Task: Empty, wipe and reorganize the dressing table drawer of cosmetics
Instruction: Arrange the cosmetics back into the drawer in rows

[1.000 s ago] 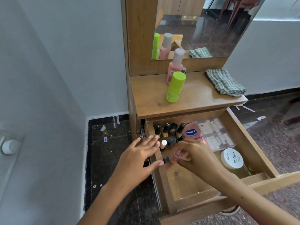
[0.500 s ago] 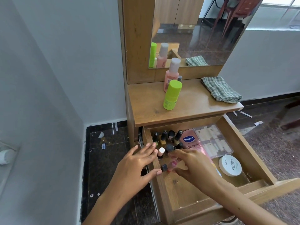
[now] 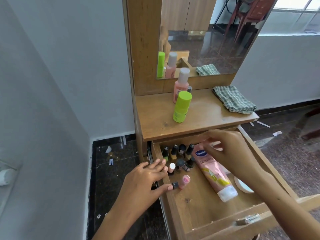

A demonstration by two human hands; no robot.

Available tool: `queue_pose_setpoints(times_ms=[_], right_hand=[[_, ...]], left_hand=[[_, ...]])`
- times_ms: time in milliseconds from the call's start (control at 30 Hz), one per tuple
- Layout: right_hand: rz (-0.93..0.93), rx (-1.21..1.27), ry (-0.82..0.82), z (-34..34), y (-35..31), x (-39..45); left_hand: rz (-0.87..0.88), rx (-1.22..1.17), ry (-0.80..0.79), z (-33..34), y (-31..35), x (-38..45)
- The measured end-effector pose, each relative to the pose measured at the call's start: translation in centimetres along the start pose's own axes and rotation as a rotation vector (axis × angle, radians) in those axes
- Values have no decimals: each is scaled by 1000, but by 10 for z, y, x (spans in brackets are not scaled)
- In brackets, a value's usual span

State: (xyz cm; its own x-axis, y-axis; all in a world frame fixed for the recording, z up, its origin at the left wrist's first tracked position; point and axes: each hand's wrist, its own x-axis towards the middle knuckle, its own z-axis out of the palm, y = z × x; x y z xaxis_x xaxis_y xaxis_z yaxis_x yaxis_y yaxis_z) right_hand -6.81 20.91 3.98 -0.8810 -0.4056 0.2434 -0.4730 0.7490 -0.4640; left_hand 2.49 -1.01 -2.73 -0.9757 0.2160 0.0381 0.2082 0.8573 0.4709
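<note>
The drawer point(image 3: 195, 210) of the dressing table stands pulled out toward the near side, its wooden bottom bare at the near end. In its far left corner a cluster of small nail polish bottles point(image 3: 180, 155) stands upright, most with dark caps, one with a white cap point(image 3: 172, 168) at the near left of the group. Just near of the cluster a pink bottle point(image 3: 185, 181) lies on its side against the left wall, with a small dark cap point(image 3: 175, 185) beside it. A pink lotion tube point(image 3: 213, 172) lies slantwise along the middle of the drawer, its white cap pointing near and right. To its right a round white lid point(image 3: 242, 187) shows only in part, the forearm crossing over it. The left hand point(image 3: 147, 184) rests on the drawer's left wall, its fingers straight and loosely spread, the thumb tip touching the wall just beside the dark cap. The right hand point(image 3: 228, 151) reaches over the far right part of the drawer, above the far end of the tube, its fingers curled and bunched; it is blurred, and whether they pinch anything cannot be told. The hand hides whatever lies beneath it. On the counter point(image 3: 155, 118) above stand a lime green bottle point(image 3: 181, 106) and, farther back, a pink bottle with a white cap point(image 3: 181, 84); a folded checked cloth point(image 3: 233, 99) lies at the far right. The mirror point(image 3: 216, 32) behind reflects them.
</note>
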Motion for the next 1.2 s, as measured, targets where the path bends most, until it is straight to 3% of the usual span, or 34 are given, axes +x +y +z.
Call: queue_pose_setpoints(times_ms=[167,300,367,433,667,767,833,933,1067,1200], right_hand=[[-67,91,347,13,2,37],[-208,91,446,22,8,73],[-277,33,437,22,10,88],[-324,11,414,24,11,99],[-309,85,456,19,15,106],[-271,112,458,9,15,88],[-244,126,459,0,13,64],[-220,123,457,-12,11,20],[-159,119,331,-8,12,-28],[-96,179,142,17,19,-55]], left_hand=[[93,151,-42,-7,-5,16],[262,272,-215,0,-18,33],[199,237,-509,-5,-17,35],[239,304,-622,-5,-19,39],[214,317,-559,2,-19,37],[109,202,-412,-3,-13,26],[7,253,-361,-7,-13,16],[-39,214,-151,9,-17,4],[-9,-19,19,10,-9,-2],[-1,-39,138,14,-6,-5]])
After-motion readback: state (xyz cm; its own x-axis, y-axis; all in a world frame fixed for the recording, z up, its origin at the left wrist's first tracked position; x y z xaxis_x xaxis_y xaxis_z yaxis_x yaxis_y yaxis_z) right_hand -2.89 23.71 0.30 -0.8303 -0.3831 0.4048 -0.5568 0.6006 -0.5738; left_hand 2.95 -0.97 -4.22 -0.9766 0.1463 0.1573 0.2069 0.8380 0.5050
